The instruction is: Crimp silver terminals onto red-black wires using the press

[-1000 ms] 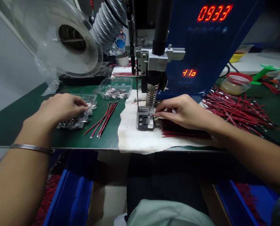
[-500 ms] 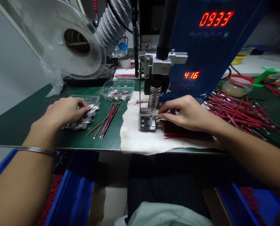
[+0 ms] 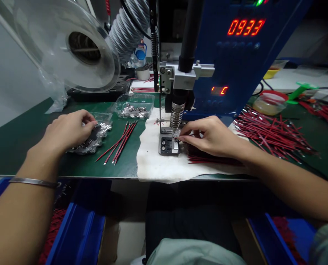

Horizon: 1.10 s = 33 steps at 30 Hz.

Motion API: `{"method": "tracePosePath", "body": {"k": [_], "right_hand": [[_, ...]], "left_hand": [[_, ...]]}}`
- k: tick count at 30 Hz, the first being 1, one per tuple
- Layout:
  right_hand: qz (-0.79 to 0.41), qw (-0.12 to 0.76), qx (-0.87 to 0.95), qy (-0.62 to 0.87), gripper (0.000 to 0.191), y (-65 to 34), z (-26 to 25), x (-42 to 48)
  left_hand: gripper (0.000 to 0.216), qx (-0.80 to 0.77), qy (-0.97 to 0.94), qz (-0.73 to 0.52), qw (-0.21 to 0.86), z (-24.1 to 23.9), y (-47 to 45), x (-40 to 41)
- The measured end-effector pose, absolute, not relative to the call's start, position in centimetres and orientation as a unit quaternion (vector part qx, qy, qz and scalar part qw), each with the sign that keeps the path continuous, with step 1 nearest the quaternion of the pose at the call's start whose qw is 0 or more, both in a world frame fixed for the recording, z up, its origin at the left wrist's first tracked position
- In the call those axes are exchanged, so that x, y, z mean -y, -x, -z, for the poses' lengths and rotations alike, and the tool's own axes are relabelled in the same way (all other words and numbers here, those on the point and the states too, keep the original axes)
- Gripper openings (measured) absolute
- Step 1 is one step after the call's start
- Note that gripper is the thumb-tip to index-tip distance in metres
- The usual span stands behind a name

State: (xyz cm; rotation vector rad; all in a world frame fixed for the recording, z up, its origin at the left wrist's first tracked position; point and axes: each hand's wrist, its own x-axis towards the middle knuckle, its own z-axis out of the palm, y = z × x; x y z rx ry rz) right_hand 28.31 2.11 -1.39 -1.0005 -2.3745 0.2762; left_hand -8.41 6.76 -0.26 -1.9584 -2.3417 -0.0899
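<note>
One small shiny piece [image 3: 176, 137], too small to name further, pinched between thumb and forefinger of the right hand [image 3: 210, 136]. Sits at the top edge of the metal fixture [image 3: 168, 144], directly under the coiled tip [image 3: 177, 114] of the blue machine [image 3: 235, 66]. Other fingers of that hand loosely bent, wrist over a dark bundle of wires [image 3: 208, 159] on the white cloth [image 3: 158, 163]. Further left, on the green bench [image 3: 14, 143], a loose bunch of red-black wires [image 3: 119, 141], apart from both hands. Left hand [image 3: 67, 130] beyond it, fingers curled together over a clear tray [image 3: 101, 127] of small metal parts and touching it; impossible to tell if gripping something. Thin metal bracelet [image 3: 32, 181] on that wrist. Second clear tray [image 3: 133, 106] behind the bunch, near the machine. Big pile of red wires [image 3: 274, 132] to the right of the right hand, well apart from the fixture. Red digits 0933 [image 3: 245, 27] on the machine front. Large clear reel [image 3: 67, 44] at the back left. Blue bins [image 3: 78, 235] under the bench edge.
</note>
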Motion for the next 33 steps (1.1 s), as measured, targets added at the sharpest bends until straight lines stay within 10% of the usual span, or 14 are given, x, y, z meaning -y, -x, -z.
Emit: {"method": "tracePosePath", "body": {"k": [14,33], "right_hand": [[-0.107,0.277,0.882,0.366,0.022,-28.1,1.2,-1.9],[-0.106,0.284,0.891,0.339,0.018,-28.1,1.3,-1.9]], "left_hand": [[0.021,0.652,0.678,0.337,0.043,-1.1,4.5,-3.3],[0.023,0.435,0.465,0.587,-0.500,4.7,-8.8,0.6]]}}
